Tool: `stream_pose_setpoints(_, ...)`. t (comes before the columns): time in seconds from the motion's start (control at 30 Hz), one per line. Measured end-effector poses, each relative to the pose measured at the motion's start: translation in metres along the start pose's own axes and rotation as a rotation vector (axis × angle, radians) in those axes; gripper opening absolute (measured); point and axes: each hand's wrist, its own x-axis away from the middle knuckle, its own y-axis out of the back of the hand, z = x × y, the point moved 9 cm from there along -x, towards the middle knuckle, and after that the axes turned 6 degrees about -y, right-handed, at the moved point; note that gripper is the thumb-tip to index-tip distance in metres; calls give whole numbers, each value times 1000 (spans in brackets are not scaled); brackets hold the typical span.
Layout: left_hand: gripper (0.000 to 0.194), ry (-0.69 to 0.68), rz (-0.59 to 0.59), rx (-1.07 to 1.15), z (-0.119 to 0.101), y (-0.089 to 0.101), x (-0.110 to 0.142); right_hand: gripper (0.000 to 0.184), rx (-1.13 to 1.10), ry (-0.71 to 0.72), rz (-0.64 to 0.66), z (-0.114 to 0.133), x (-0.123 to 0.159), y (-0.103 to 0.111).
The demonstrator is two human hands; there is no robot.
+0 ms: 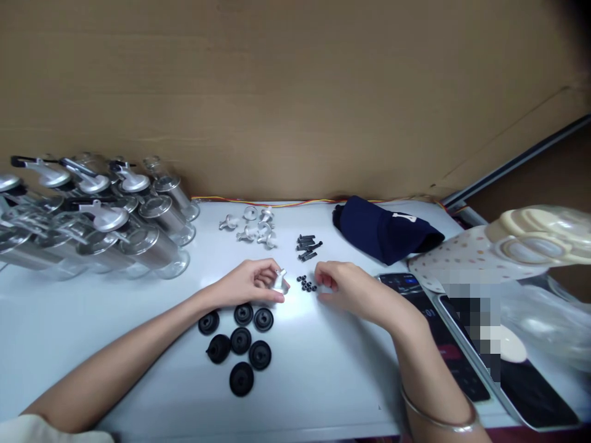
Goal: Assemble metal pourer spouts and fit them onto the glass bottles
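My left hand point(258, 283) pinches a small silver metal spout point(280, 280) between thumb and fingers, above the table. My right hand point(341, 284) is just right of a cluster of tiny black rings point(307, 283); its fingers are curled, with a gap to the thumb and nothing visible between them. Several black round stoppers point(241, 340) lie in front of my left hand. Behind it sits a group of silver spout pieces point(249, 232). Short black plastic strips point(308, 246) are piled behind the black rings.
Glass dispensers point(152, 246), some with silver spout tops point(108, 216), crowd the left. A navy cap point(385, 231), a phone point(443, 344), another dark-screened device point(538, 387) and a spotted container point(475, 252) are at the right. Cardboard point(295, 104) walls the back, with thin wires point(295, 203) along its foot.
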Motion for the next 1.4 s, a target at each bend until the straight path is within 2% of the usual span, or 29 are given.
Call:
stream_pose_setpoints(0.23,33,5,-2,-92,1,3,0,17,-49,112,-78,6,-2,3)
stream_pose_setpoints(0.37,27,-3,-37,-104,2,6,-1,14,-94,74,-109,5,1,16)
stream_pose_setpoints(0.43,28,1,-37,-113,2,7,0,14,-142,78,-173,7,4,27)
stream_pose_setpoints(0.57,30,1,-31,-115,3,7,0,16,-185,189,-339,22,11,44)
stream_pose_setpoints(0.7,30,0,-41,-86,2,8,-1,15,-128,294,-483,41,14,44)
stream_pose_setpoints(0.9,28,11,-54,-66,2,10,-1,7,-122,465,-478,62,18,26)
stream_pose_setpoints(1.13,26,9,-37,-74,0,9,0,12,-139,430,-489,54,17,24)
stream_pose_setpoints(1.4,26,9,-28,-78,3,9,0,14,-122,519,-499,64,20,25)
